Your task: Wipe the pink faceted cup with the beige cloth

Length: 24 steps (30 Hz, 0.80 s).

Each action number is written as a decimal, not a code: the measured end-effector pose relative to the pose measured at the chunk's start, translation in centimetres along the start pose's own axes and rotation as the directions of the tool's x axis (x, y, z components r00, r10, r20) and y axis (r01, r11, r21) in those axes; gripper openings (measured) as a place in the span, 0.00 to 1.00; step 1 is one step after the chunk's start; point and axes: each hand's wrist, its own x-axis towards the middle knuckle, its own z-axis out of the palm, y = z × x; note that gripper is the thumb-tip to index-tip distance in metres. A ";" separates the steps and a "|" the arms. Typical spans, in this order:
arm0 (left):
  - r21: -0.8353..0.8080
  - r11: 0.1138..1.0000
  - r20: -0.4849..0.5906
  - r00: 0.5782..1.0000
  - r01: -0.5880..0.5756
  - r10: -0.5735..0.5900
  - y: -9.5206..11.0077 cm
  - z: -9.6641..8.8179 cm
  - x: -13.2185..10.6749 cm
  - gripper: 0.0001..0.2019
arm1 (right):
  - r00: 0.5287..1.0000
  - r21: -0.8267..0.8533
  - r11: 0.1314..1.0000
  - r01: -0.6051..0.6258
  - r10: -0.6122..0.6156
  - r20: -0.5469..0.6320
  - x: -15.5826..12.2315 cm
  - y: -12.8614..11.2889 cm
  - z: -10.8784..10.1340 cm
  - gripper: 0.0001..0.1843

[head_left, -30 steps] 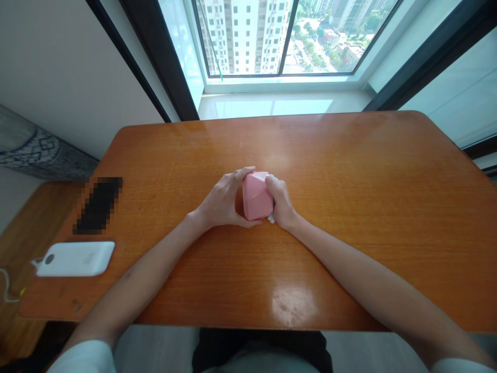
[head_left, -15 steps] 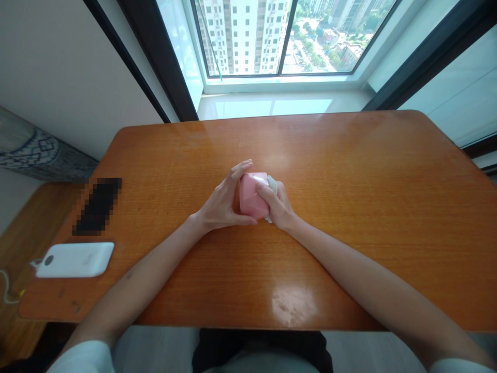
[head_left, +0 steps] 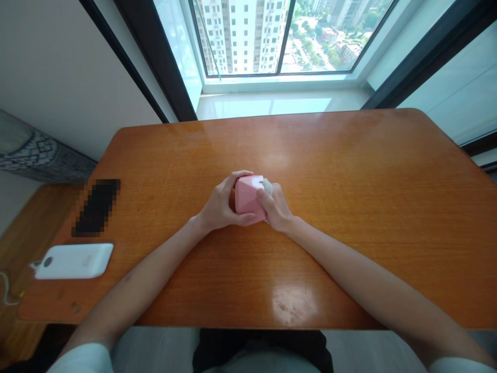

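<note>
A small pink faceted object point(head_left: 247, 197), shaped like a cup or pot, is held over the middle of the table between both hands. Fingers and thumb of my left hand point(head_left: 227, 204) wrap round its left side, above and below. My right hand point(head_left: 277, 210) is closed at the other end, its thumb lying along the pink surface. A pale, crumpled cloth-like thing point(head_left: 267, 186) shows between the right fingers and the pink object. Most of it is hidden, as are the right fingertips.
The brown wooden table point(head_left: 368, 207) has rounded corners. On its left side lie a white power-bank-like device point(head_left: 75, 261) with a cable and a dark pixelated rectangle point(head_left: 97, 207). Beyond the far edge is a window point(head_left: 279, 41) with a white sill point(head_left: 272, 106).
My left hand has closed from spread fingers onto the pink object. Both hands and the object have shifted slightly left, and the object has turned a little.
</note>
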 end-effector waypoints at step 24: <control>-0.110 0.994 0.048 0.999 0.021 -0.016 -1.2 0.2 -0.3 0.53 | 0.997 -0.082 0.995 0.062 -0.057 0.051 0.1 -0.5 0.0 0.37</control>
